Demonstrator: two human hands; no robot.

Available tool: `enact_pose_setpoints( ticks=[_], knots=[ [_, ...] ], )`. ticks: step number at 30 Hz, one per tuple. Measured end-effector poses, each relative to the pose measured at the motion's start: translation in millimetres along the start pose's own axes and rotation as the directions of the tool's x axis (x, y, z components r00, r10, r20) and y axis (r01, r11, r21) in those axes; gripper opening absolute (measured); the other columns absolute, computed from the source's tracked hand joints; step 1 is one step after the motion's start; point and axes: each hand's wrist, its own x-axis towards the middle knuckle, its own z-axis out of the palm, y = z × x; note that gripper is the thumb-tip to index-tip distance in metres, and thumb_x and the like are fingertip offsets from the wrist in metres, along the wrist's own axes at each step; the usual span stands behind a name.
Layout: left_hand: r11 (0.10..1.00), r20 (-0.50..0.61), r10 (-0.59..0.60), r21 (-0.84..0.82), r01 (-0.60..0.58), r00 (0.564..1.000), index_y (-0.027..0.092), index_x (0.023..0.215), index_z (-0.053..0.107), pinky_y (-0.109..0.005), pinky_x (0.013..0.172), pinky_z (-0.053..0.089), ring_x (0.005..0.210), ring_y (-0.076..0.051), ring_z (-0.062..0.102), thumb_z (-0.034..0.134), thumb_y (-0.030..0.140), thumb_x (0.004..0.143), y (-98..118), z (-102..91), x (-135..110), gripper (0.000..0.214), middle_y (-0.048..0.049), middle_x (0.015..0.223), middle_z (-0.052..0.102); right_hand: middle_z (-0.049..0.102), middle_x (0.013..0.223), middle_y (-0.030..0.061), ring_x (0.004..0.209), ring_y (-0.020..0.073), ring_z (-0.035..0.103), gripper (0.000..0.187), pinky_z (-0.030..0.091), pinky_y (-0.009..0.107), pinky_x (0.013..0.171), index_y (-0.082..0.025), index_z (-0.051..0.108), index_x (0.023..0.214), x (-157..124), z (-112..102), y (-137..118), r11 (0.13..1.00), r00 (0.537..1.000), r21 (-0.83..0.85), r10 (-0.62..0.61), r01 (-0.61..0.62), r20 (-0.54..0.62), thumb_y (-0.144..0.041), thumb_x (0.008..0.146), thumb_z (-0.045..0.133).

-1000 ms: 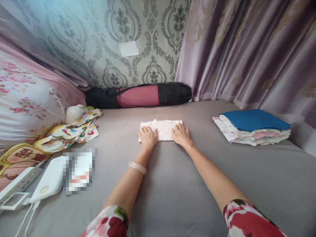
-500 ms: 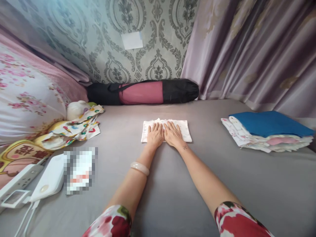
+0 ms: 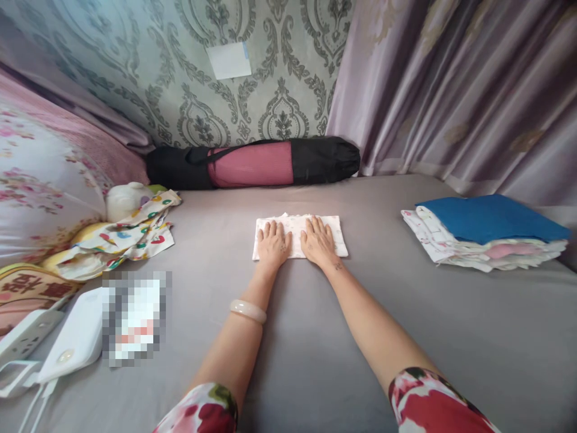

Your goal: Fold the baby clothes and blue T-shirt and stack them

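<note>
A folded white cloth point(image 3: 296, 236) with a faint print lies flat on the grey bedsheet point(image 3: 297, 337), in the middle of the head view. My left hand point(image 3: 274, 245) rests palm down on its left part, fingers stretched forward. On the right part lies my right hand point(image 3: 319, 242), also flat with its fingers out. A gap between the two hands shows the cloth's printed middle. Its far edge looks slightly ragged. Neither hand grips anything.
To the right sits a stack of folded cloths point(image 3: 491, 225), blue on top. A black and pink roll bag point(image 3: 252, 163) lies along the wall. At left are a power strip point(image 3: 29, 337), a white power bank point(image 3: 76, 331), a blurred-out item point(image 3: 137, 319) and a patterned cloth point(image 3: 121, 234).
My hands have slid apart on the cloth, the left one leftward and the right one slightly rightward, uncovering its middle. The camera view has shifted a little.
</note>
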Motion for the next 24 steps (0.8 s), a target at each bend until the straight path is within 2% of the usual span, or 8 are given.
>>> enact_pose_setpoints(
  ticks=[7,13,19,24],
  knots=[
    [0.993,0.031,-0.12,-0.015,0.121,0.992,0.01,0.148,0.036,-0.05,0.116,0.026,0.147,-0.029,0.025,0.028,0.047,0.098,-11,-7.5,0,0.063,-0.0169,0.157,0.031,0.033,0.156,0.0176,0.146,0.0275,0.024,0.059,0.015,0.041,0.118,-0.001,0.034,0.149,4,1,16,0.996,0.996,-0.013,0.09,-0.089,0.024,-0.034,0.1,0.027],
    [0.99,0.027,-0.138,-0.013,0.139,0.99,0.006,0.148,0.035,-0.048,0.117,0.027,0.146,-0.028,0.028,0.027,0.047,0.098,-18,-10.5,-2,0.066,-0.0172,0.157,0.03,0.028,0.158,0.0168,0.147,0.0278,0.019,0.06,0.015,0.044,0.118,-0.002,0.033,0.149,3,-4,28,0.988,0.986,-0.023,0.152,-0.151,0.062,-0.036,0.1,0.023],
    [0.981,0.019,-0.191,-0.031,0.192,0.981,0.008,0.148,0.037,-0.048,0.117,0.027,0.144,-0.031,0.031,0.026,0.046,0.098,-28,-10.6,-2,0.064,-0.0156,0.155,0.036,0.023,0.158,0.0228,0.146,0.031,0.022,0.066,0.019,0.046,0.116,0.002,0.025,0.151,1,-7,36,0.964,0.962,-0.03,0.265,-0.264,0.063,-0.041,0.1,0.021],
    [0.979,0.008,-0.205,-0.024,0.205,0.979,0.006,0.148,0.036,-0.05,0.116,0.028,0.143,-0.032,0.033,0.024,0.045,0.099,-32,-11.5,-4,0.064,-0.0174,0.152,0.04,0.024,0.158,0.0218,0.146,0.0313,0.022,0.067,0.018,0.047,0.116,0.002,0.025,0.151,2,-5,38,0.958,0.956,-0.018,0.285,-0.285,0.075,-0.042,0.1,0.021]
  ],
)
